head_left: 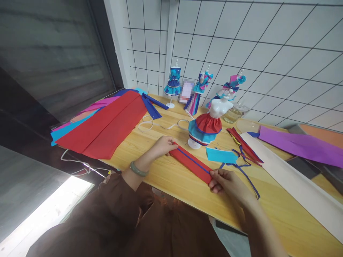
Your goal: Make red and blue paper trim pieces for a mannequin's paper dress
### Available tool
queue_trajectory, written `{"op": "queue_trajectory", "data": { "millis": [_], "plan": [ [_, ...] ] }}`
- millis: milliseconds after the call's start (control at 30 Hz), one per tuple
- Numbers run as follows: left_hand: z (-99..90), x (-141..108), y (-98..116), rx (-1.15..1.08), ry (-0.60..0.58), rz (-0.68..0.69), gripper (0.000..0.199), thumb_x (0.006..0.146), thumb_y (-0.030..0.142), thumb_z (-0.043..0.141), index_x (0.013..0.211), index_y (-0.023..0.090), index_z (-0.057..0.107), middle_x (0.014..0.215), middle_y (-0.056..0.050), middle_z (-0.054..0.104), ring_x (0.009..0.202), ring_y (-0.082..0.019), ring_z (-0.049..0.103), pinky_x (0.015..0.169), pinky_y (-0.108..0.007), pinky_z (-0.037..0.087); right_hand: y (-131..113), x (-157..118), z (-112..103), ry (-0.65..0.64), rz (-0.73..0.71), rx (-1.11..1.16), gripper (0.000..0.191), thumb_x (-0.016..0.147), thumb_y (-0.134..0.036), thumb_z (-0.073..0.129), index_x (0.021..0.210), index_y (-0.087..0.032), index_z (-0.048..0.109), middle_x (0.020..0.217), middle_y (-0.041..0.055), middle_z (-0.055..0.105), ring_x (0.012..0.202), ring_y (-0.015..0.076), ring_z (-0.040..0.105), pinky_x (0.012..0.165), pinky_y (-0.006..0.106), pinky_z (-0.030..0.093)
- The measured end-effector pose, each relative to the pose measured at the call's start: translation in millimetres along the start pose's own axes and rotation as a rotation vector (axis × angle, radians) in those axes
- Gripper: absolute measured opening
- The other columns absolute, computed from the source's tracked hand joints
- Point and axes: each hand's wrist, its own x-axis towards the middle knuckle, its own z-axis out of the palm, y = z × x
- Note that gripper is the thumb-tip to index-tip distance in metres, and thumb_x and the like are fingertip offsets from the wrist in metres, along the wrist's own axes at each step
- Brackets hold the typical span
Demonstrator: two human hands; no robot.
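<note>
No legible text, labels or numbers; phone screen [187,91] pixelated, unreadable.

Brown garment [184,228]; loose brown left sleeve [112,196]; smooth, round grey-green bangle [138,169].

Wooden table [281,218], stacked coloured sheets [107,125], cyan piece [221,156], thin blue strip [248,177], skirted mannequin [211,123]

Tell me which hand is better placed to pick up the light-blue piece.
Right, most likely: the right hand, pinching one end of the red strip, is nearer the light-blue piece. The left hand, at the strip's other end, is farther away.
</note>
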Motion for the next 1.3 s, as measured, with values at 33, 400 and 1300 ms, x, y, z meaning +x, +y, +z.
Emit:
{"op": "queue_trajectory", "data": {
  "millis": [33,400,1300],
  "plan": [
    [-0.6,0,-2,0.063,0.019,0.010,0.017,0.072,0.028,0.063,0.069,0.015,0.052,0.055,0.003,0.057,0.041,-0.008,0.052,0.039,-0.018,0.036,-1,2,1,0.023,0.005,-0.041,0.038,0.079,-0.055,0.047,0.067,-0.020,0.049,0.060,0.0029,0.066,0.049,0.0127,0.061,0.050,0.024,0.046],
    [-6.0,-10,-2,0.577,0.205,0.165,0.017,0.067,0.022,0.067,0.082,0.017,0.061,0.072,-0.001,0.061,0.070,-0.017,0.057,0.063,-0.027,0.041,-7,11,4,0.547,-0.125,-0.654,0.029,0.082,-0.042,0.047,0.093,-0.019,0.062,0.067,0.0081,0.067,0.061,0.0241,0.062,0.051,0.030,0.038],
    [17.3,-33,7,1.190,-0.135,0.631,0.018,0.086,0.012,0.042,0.081,0.014,0.059,0.077,-0.009,0.065,0.074,-0.020,0.063,0.068,-0.030,0.049,39,0,67,0.605,-0.603,-0.979,0.061,0.093,-0.043,0.027,0.133,0.001,0.040,0.137,0.0237,0.043,0.133,0.0299,0.030,0.104,0.051,0.030]
  ]
}}
